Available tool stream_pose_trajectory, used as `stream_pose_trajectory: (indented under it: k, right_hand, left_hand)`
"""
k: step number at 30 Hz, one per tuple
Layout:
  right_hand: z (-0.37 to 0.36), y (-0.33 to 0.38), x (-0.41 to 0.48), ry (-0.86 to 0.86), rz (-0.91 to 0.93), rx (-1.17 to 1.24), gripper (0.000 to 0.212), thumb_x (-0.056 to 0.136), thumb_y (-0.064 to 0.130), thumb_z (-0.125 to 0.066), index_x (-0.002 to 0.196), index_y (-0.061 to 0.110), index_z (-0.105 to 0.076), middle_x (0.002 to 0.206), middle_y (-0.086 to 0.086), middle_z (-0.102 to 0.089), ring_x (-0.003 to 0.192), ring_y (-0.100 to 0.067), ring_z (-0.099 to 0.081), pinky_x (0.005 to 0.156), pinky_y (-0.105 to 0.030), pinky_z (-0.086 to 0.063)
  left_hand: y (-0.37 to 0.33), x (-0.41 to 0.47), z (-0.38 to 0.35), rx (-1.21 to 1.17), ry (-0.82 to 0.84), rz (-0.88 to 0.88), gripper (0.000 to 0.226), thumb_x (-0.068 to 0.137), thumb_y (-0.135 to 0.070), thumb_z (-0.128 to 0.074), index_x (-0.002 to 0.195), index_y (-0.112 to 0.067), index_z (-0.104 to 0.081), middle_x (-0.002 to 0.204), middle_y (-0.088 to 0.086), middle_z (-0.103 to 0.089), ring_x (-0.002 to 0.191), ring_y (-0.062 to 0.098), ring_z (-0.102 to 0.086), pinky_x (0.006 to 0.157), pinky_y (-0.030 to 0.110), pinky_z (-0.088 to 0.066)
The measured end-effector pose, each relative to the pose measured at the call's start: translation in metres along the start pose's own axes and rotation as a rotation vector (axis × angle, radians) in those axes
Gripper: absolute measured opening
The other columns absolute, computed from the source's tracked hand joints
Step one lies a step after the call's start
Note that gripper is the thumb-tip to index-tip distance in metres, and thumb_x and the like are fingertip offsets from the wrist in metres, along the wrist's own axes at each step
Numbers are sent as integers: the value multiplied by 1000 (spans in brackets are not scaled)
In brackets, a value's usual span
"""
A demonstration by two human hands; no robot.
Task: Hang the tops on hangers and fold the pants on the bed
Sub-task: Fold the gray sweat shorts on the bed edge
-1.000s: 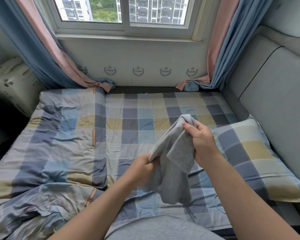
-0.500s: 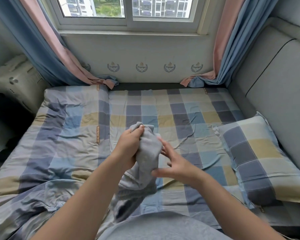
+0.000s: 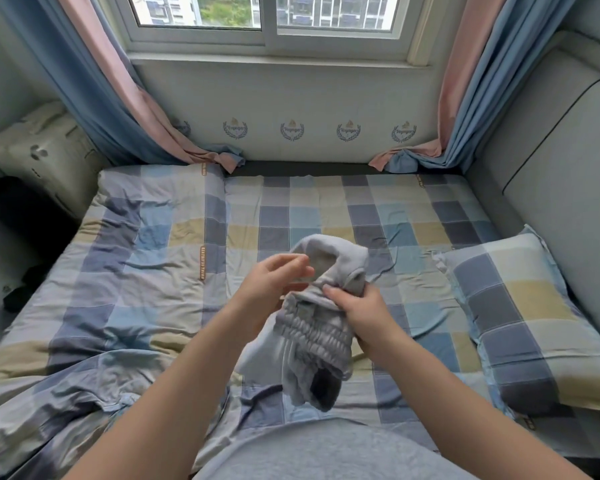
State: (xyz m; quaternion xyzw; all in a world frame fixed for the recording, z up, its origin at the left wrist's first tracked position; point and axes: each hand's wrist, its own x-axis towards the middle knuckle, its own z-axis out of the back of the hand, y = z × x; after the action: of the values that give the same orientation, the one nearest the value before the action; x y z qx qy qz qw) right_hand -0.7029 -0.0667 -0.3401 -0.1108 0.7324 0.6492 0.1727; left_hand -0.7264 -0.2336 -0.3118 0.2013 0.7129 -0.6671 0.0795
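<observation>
Right hand (image 3: 364, 315) grips the bunched grey pants (image 3: 314, 336) at the waistband; left hand (image 3: 274, 282) pinches the cloth higher up, above the bed (image 3: 146, 271). Nothing looks folded yet. No tops or hangers show.

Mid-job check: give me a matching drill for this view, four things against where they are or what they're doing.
Things:
1. grey garment
2. checked pillow
3. right hand
4. pink and blue curtains

States:
A. hang at both sides of the window
B. lies on the right side of the bed
C. held up above the bed
D. grips the grey fabric

Pairs: 1-C, 2-B, 3-D, 4-A.
</observation>
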Motion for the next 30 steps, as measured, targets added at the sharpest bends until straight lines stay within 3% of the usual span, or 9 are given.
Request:
stream_pose_trajectory:
  k: [4, 10, 13, 16, 19, 22, 26, 28, 30]
  right_hand:
    - [7, 14, -1, -63, -64, 183, 20, 95, 10, -65, 109, -4, -68, 104, -25, -72, 92, -41, -72, 80, -52, -60]
    - [14, 32, -7, -110, -97, 446, 32, 101, 23, -56, 115, -5, -66, 107, -27, -71, 94, -39, -72, 74, -47, -62]
    - [21, 42, -9, -26, -76, 585, 30, 106, 26, -44, 106, 4, -65, 95, -21, -72, 80, -32, -72, 75, -47, -60]
    - [28, 49, -10, 23, -42, 721, 32, 105, 24, -41, 126, 7, -58, 113, -21, -66, 95, -32, -67, 90, -51, -53]
    - [37, 49, -6, -19, -73, 754, 47, 103, 26, -42, 145, 6, -48, 136, -22, -57, 119, -36, -60, 97, -53, -50]
    - [48, 41, -5, -104, -113, 773, 44, 103, 27, -44, 140, 6, -55, 129, -19, -63, 115, -34, -63, 97, -50, -52]
    - [56, 24, -9, -191, -199, 716, 42, 102, 32, -44, 128, 5, -62, 119, -22, -68, 113, -37, -64, 98, -50, -51]
    - [54, 18, -13, -192, -249, 671, 39, 101, 34, -47, 122, 4, -63, 102, -19, -72, 98, -34, -66, 92, -47, -55]
    - [52, 10, -15, -185, -270, 621, 39, 99, 33, -52, 125, 5, -60, 107, -16, -68, 101, -31, -63, 101, -45, -50]
  left_hand:
    - [21, -8, -4, 125, 123, 33, 60, 72, -53, -82, 118, -20, -66, 111, 3, -73, 98, 13, -71, 86, 32, -57]
    - [46, -13, -15, 266, 165, -120, 65, 68, -42, -88, 122, -33, -54, 121, -12, -64, 111, 2, -61, 82, 14, -50]
    - [61, -12, -18, 305, 254, -108, 57, 74, -26, -86, 118, -37, -52, 101, -14, -69, 85, 14, -67, 72, 28, -55]
    - [72, -6, -14, 394, 145, -146, 15, 88, -22, -69, 95, -32, -61, 77, -11, -65, 73, 19, -60, 68, 39, -51]
    - [74, -1, -9, 496, 37, -242, 12, 93, -23, -62, 82, -27, -62, 69, -12, -62, 67, 7, -55, 65, 34, -46]
    - [67, 0, -6, 440, -42, -253, 21, 99, -16, -60, 78, -17, -60, 61, -13, -51, 58, 7, -44, 57, 28, -35]
    - [51, 2, -4, 301, -108, -231, 19, 99, -14, -59, 89, 2, -62, 72, 9, -52, 67, 17, -44, 60, 34, -33]
    - [41, 1, -7, 208, -111, -176, 18, 99, -12, -58, 93, 2, -66, 75, 12, -55, 70, 20, -47, 63, 34, -36]
    - [31, -2, -12, 110, -118, -136, 18, 99, -14, -59, 93, -1, -70, 80, 13, -63, 76, 23, -56, 70, 38, -44]
